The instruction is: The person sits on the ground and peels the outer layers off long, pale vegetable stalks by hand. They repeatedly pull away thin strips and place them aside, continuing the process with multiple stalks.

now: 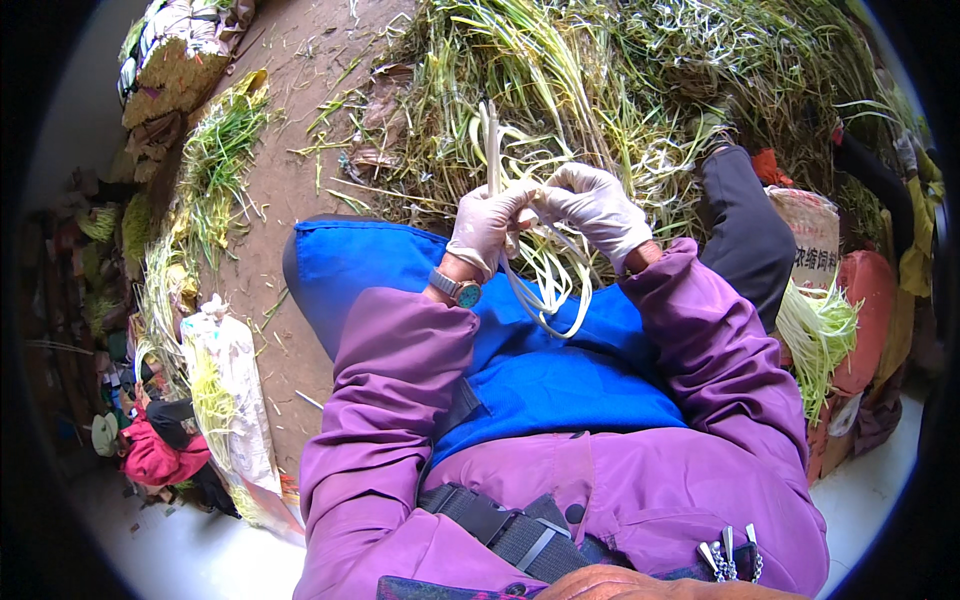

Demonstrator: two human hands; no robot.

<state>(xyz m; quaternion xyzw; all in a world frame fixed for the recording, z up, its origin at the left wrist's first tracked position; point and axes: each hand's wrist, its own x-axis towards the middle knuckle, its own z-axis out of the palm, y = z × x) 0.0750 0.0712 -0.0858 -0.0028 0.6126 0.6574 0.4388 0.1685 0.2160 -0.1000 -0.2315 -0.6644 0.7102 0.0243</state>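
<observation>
Both my hands wear thin whitish gloves and meet above my blue apron [570, 390]. My left hand [480, 225], with a watch at its wrist, grips several pale leafy stalks [493, 150]. Their straight ends stick up above the fist, while long whitish-green blades [577, 307] hang in loops below it. Thumb and fingers of my right hand [600, 210] pinch together against the left fingertips at the stalks. What exactly lies between those fingertips is hidden.
A big heap of green and yellowed stalks [525, 82] lies in front. At right are a printed sack [806, 225] and a pale-green bunch [817, 337]. More greens [217, 165] and a white sack [247, 390] lie left. A person in red [161, 450] sits lower left; another person's sleeve [874, 169] shows at right.
</observation>
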